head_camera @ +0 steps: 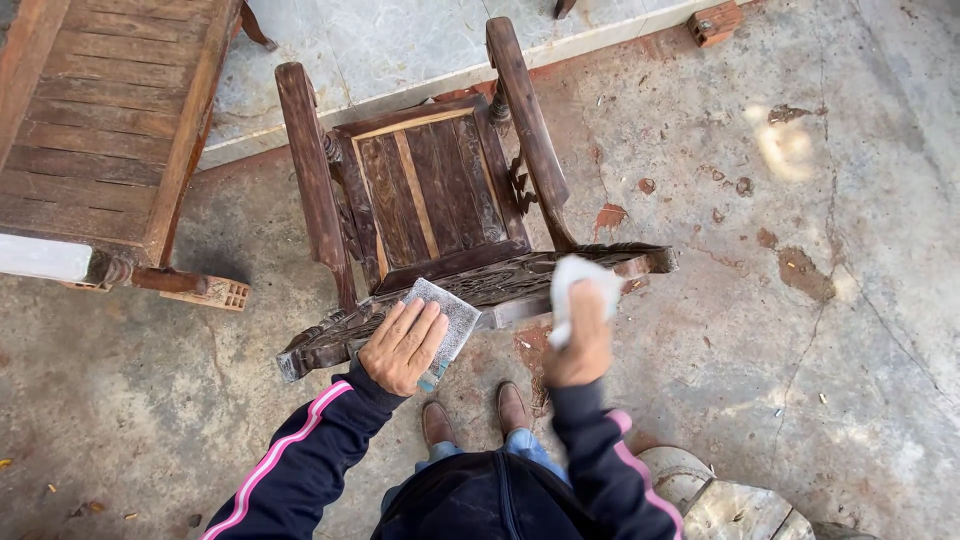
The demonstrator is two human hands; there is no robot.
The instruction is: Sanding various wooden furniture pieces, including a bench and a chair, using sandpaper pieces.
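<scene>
- The cracked, stained concrete floor (760, 330) is the widest thing around you; the most open room lies from 2 to 5 o'clock of the chair.
- A slatted brown wooden bench (100, 120) stands at 10 o'clock, propped on a red perforated brick (210, 292), so your left elbow has less room on that side.
- The dark carved wooden armchair (430, 200) stands straight ahead at 12 o'clock, and you look down on it from behind, over its carved top rail (480, 285).
- Round grey stone blocks (720, 500) sit at 5 o'clock, just beside your right foot; mind them if you step back.
- Your left hand (403, 345) lies flat, fingers spread, pressing a grey rectangular sanding sheet (450, 318) onto the rail. For an even job, I'd keep the palm flat and follow the carving's grain.
- Your right hand (580, 340) is closed around a crumpled white cloth (580, 285) at the rail's right part.
- The rail's ends jut past both armrests, so watch your knuckles there.
</scene>
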